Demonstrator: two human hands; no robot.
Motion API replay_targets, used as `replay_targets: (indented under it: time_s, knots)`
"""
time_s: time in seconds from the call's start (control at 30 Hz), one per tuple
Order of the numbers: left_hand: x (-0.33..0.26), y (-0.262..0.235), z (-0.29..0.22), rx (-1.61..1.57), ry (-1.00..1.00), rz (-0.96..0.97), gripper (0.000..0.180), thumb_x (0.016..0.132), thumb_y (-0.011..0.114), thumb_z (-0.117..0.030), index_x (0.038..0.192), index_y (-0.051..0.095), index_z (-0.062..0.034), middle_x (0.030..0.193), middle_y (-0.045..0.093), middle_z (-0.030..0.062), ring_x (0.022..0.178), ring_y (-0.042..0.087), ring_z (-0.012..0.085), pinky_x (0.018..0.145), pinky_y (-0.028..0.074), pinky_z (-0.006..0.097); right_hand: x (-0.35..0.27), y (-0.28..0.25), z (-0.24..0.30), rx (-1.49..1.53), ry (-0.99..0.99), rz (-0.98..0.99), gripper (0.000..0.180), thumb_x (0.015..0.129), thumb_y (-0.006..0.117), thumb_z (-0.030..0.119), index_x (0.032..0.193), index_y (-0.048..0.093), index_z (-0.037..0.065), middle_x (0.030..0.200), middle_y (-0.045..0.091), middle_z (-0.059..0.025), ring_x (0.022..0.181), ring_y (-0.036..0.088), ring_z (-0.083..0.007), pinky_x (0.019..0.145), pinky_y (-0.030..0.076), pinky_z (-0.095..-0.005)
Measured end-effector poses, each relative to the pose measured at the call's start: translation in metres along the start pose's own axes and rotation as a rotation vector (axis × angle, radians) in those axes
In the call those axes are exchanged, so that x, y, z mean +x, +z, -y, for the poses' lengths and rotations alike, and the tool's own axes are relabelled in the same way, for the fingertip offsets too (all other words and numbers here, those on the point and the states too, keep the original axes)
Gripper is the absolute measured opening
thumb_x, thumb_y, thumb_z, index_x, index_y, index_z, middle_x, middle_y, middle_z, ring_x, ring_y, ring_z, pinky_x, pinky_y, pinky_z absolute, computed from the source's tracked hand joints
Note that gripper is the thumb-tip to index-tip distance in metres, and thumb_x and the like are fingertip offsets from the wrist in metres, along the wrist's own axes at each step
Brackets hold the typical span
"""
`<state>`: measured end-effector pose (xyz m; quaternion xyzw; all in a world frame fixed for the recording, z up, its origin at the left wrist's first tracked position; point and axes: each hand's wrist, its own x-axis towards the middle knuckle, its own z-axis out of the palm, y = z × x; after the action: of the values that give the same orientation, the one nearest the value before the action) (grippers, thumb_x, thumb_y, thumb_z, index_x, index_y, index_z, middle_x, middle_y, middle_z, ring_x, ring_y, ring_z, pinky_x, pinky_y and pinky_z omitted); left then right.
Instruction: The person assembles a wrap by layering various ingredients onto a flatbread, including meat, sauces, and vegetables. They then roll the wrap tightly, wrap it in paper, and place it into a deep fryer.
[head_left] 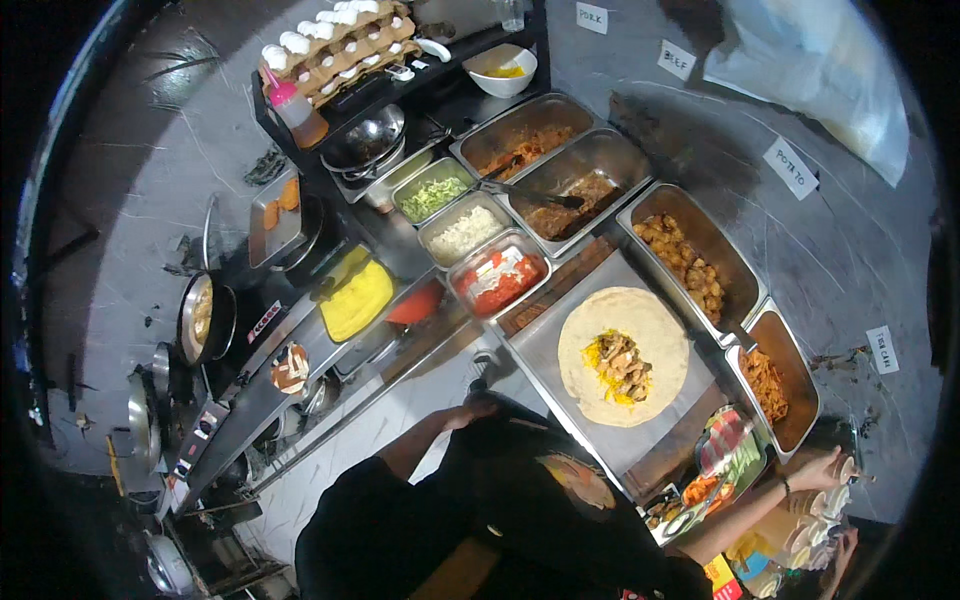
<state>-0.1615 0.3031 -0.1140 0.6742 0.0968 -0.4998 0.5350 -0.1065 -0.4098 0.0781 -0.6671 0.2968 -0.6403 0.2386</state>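
An open flour tortilla (650,330) lies flat on a steel tray (545,345), with yellow and brown filling (618,365) heaped at its middle. My left hand (481,405) rests at the counter's near edge, left of the tray, with nothing visible in it. My right hand (826,468) is stretched out to the lower right, touching a stack of small white cups (812,512) beside a pan of orange shredded meat (768,384). Whether its fingers close on a cup is not clear.
Steel pans ring the tray: potatoes (686,262), brown meat (572,198), tomato salsa (498,280), chopped onion (465,232), greens (432,196). A yellow cloth (355,296), a frying pan (200,316), an egg carton (340,40) and a white bowl (503,70) are to the left and back.
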Motion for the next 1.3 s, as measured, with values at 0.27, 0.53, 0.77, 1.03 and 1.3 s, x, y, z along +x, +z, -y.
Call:
replay_targets:
  time_s: [0.27,0.53,0.77,1.03,1.3]
  knots:
    - [0.002,-0.146,0.072,0.211,-0.105,-0.162,0.042,0.094,0.056,-0.036,0.125,0.057,-0.0078,0.112,0.067,0.0162,0.105,0.062,0.0308,0.093,0.047,0.043,-0.255,0.074,0.340,0.178,-0.089,1.109,0.024,0.081,0.054,-0.002,0.104,0.063,0.000,0.103,0.065,-0.0106,0.096,0.060,-0.0232,0.090,0.046,-0.0323]
    - [-0.025,-0.181,-0.037,0.194,0.571,-0.347,0.031,0.089,0.066,-0.023,0.112,0.059,-0.0046,0.098,0.066,0.0153,0.095,0.067,0.0263,0.083,0.052,0.037,-0.458,0.150,0.403,-0.141,-0.790,1.908,0.045,0.078,0.067,0.019,0.120,0.057,0.005,0.118,0.058,-0.0220,0.110,0.057,-0.0369,0.091,0.049,-0.0432]
    - [-0.021,-0.190,-0.046,-0.102,0.597,-0.176,0.030,0.091,0.066,-0.017,0.117,0.057,-0.0053,0.098,0.062,0.0059,0.094,0.061,0.0150,0.082,0.051,0.031,-0.486,0.150,0.432,-0.435,-0.901,2.093,0.042,0.088,0.056,0.034,0.123,0.058,0.011,0.126,0.055,-0.0196,0.107,0.060,-0.0330,0.087,0.050,-0.0440]
    - [-0.022,-0.206,-0.040,0.094,0.487,-0.123,0.035,0.092,0.065,-0.026,0.119,0.057,-0.0065,0.102,0.066,0.0100,0.096,0.063,0.0172,0.086,0.049,0.031,-0.416,0.127,0.418,-0.063,-0.425,1.642,0.037,0.079,0.063,0.013,0.116,0.058,0.007,0.105,0.061,-0.0195,0.100,0.059,-0.0354,0.083,0.049,-0.0431]
    - [-0.009,-0.166,-0.067,0.571,0.170,-0.028,0.055,0.088,0.061,-0.050,0.123,0.056,-0.0087,0.114,0.064,0.0188,0.109,0.061,0.0331,0.093,0.047,0.039,-0.167,0.181,0.190,-1.179,-0.307,0.881,0.028,0.093,0.047,0.023,0.108,0.066,0.010,0.111,0.065,-0.0156,0.100,0.064,-0.0363,0.081,0.053,-0.0464]
